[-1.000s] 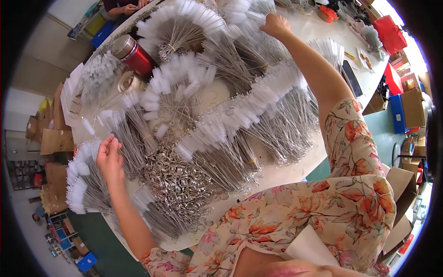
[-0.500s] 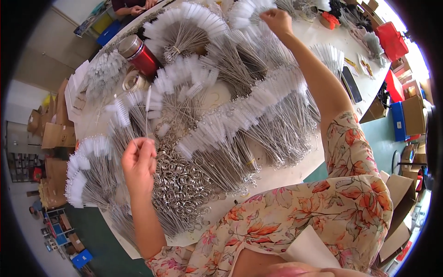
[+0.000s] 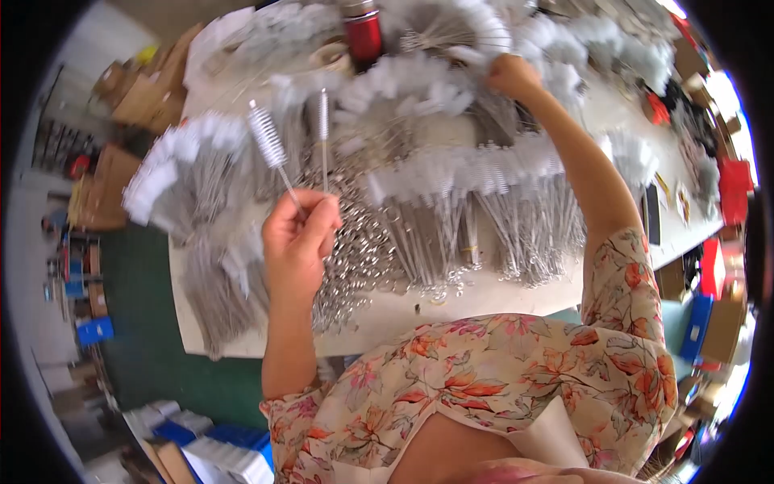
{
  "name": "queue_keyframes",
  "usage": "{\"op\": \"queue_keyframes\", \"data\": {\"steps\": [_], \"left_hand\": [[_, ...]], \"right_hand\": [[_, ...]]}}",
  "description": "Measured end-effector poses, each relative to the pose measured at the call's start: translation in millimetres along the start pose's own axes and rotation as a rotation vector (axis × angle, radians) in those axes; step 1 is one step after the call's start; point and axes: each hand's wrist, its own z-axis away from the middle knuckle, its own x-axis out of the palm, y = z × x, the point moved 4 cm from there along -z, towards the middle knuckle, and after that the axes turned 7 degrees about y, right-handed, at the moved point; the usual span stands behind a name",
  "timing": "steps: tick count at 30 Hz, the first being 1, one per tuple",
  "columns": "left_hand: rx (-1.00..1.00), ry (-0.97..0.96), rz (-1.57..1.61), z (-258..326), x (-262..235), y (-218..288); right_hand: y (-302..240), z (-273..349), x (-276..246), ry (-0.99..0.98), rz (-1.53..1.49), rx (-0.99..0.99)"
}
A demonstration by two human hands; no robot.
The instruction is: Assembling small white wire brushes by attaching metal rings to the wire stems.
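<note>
Hands (image 3: 297,240) sit amid brush bundles (image 3: 520,177), rings (image 3: 363,258) and flask (image 3: 364,38).

- Red flask (image 3: 364,39) with metallic top: upper centre of frame.
- Pale roll (image 3: 342,63): beside the flask, on its left.
- Cardboard boxes (image 3: 149,97): upper left.
- Blue box (image 3: 95,330): lower left.
- Green floor (image 3: 133,282): left.
- Dark slab (image 3: 653,216): right.

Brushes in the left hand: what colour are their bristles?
The bristles look white on both brushes, shown best in the head view.
</note>
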Motion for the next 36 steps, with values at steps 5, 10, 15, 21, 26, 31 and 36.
{"op": "queue_keyframes", "data": {"steps": [5,10,15,21,26,31,36], "left_hand": [[0.010,0.053,0.059,30.9,-21.1,-4.7],[0.025,0.027,0.016,51.4,-32.1,-30.7],[0.034,0.027,0.054,59.2,-34.2,-51.8],[0.029,-0.024,0.098,73.6,-29.0,-60.9],[0.011,-0.005,-0.063,75.1,-26.0,-81.5],[0.058,0.083,-0.013,80.4,-20.1,-78.5],[0.161,0.151,-0.125,80.2,-18.5,-83.6]], "right_hand": [[-5.4,4.8,-5.1,0.016,0.085,0.015],[-13.3,17.1,-46.4,0.720,0.022,-0.244],[-101.0,82.0,-70.6,0.714,-1.312,-0.329],[-201.0,219.5,-12.2,-0.214,-1.218,-0.257],[-204.1,228.6,12.7,-0.187,-1.316,-0.361],[-209.4,249.5,15.0,-0.122,-1.311,-0.415],[-206.3,256.0,12.4,0.039,-1.260,-0.493]]}}
